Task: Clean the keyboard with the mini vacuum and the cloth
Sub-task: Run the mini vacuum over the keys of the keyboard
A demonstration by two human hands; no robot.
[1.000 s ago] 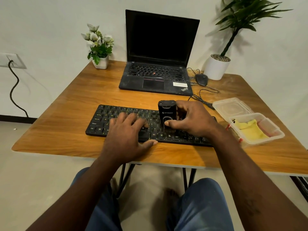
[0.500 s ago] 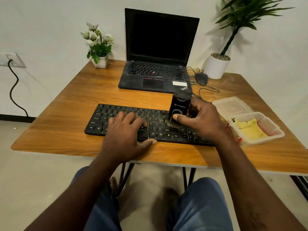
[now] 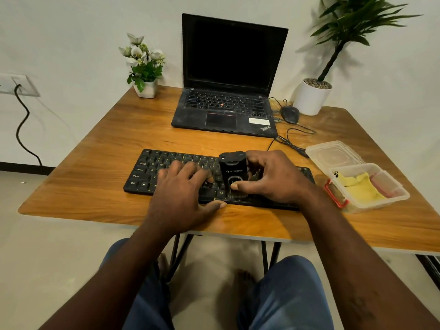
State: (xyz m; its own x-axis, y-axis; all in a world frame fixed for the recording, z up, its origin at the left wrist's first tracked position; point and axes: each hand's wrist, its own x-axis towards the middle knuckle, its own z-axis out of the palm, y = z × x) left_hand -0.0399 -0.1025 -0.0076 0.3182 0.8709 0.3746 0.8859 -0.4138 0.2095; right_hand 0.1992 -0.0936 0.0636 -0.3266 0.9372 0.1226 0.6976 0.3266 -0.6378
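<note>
The left hand [image 3: 181, 194] lies flat with straight fingers on the keyboard [image 3: 152, 163], steadying it near the worktop's [image 3: 83, 184] front edge. Just right, the right hand [image 3: 273, 179] grips the upright mini vacuum [image 3: 233, 172], brush end on the keys. Vacuuming looks under way (wiping not yet begun); next, I judge, light strokes along uncovered rows. Farther right, the yellow cloth [image 3: 359, 189] waits in a clear container [image 3: 395, 198].

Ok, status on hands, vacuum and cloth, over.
Left hand flat on keyboard. Right hand grips mini vacuum, upright on keys. Cloth in open container, untouched. Nothing in the way.
</note>
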